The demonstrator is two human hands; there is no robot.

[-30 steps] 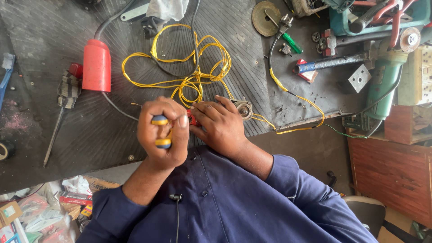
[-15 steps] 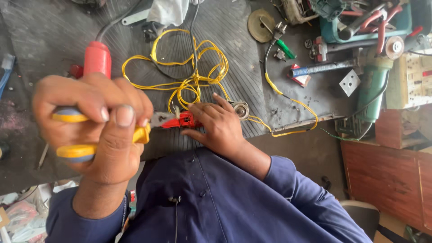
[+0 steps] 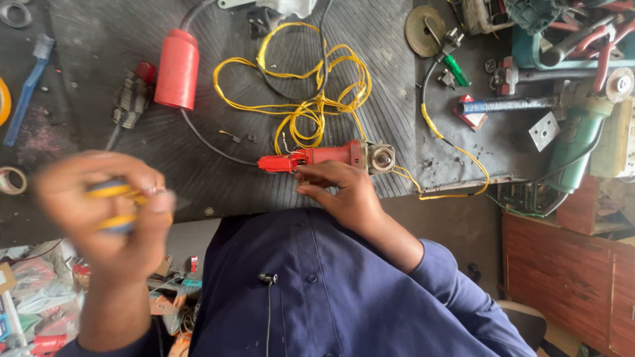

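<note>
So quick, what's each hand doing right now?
Left hand: closed around a yellow-and-blue handled tool, blurred.
Right hand: fingers rest on the red power tool on the mat; a real grip cannot be told.

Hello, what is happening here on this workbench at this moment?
A person in a dark blue shirt works at a black ribbed rubber mat. The left hand, raised off the mat and blurred, grips a tool with a yellow and blue handle. The right hand rests against a small red power tool body lying on the mat. Tangled yellow wire lies just behind it, and a red plastic cylinder lies to the left.
</note>
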